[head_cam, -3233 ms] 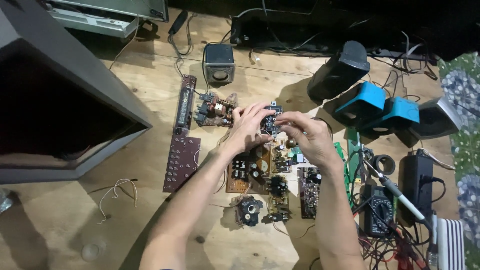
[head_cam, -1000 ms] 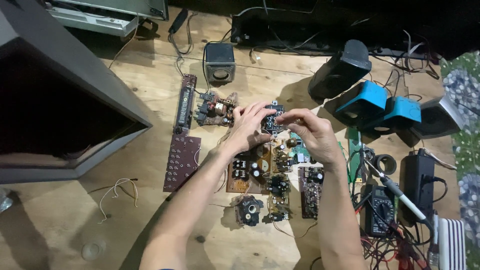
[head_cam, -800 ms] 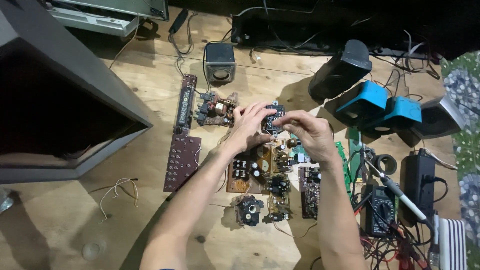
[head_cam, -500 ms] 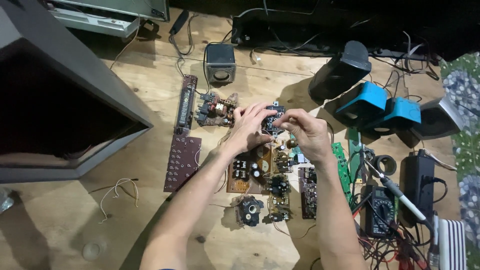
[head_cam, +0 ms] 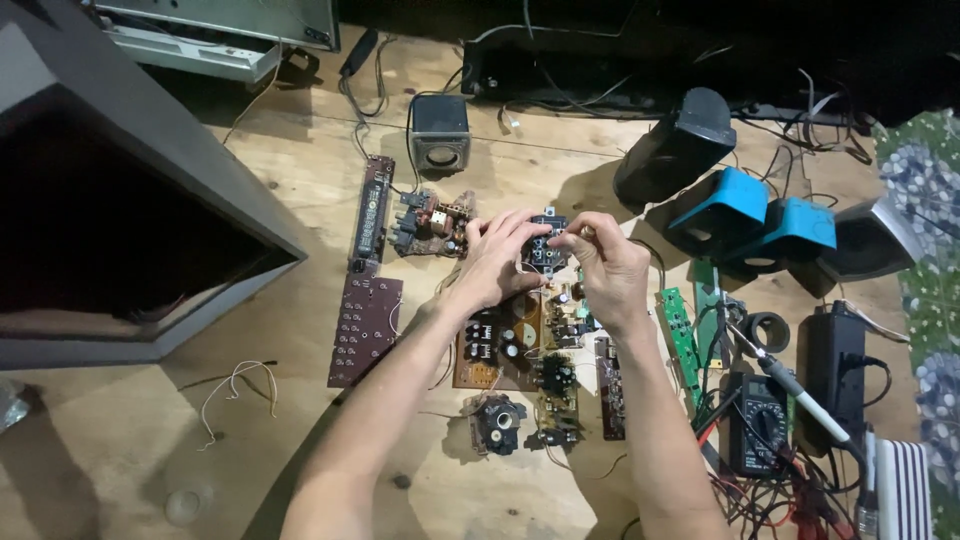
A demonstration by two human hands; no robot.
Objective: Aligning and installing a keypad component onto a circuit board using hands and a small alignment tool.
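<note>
A wooden tabletop (head_cam: 300, 190) fills the view, strewn with electronics. On its left stands a big dark cabinet (head_cam: 110, 190), open toward the camera. Along the far edge lies a long black unit (head_cam: 600, 70) with cables, and to the right of it a black speaker (head_cam: 675, 150) lies tipped over beside two blue-fronted speakers (head_cam: 750, 215). A small grey cube speaker (head_cam: 439, 132) stands near the top centre.

In the middle, a brown circuit board (head_cam: 497, 345) with dark capacitors lies flat, directly below the hands. To its left lie a dark perforated board (head_cam: 364, 330) and, above that, a narrow black strip board (head_cam: 373, 205). A green strip board (head_cam: 678, 340) lies to the right, near a black multimeter (head_cam: 757, 425) and a soldering iron (head_cam: 800, 395) that rests across tangled wires. A black power adapter (head_cam: 835, 365) lies further right.

Both forearms reach up from the bottom edge. The left hand (head_cam: 495, 262) and the right hand (head_cam: 605, 265) meet above the brown board, each gripping with its fingertips a small dark component block (head_cam: 546, 250), held just clear of the boards between them. The left fingers close on its left side, and the right thumb and forefinger pinch its upper right edge.
</note>
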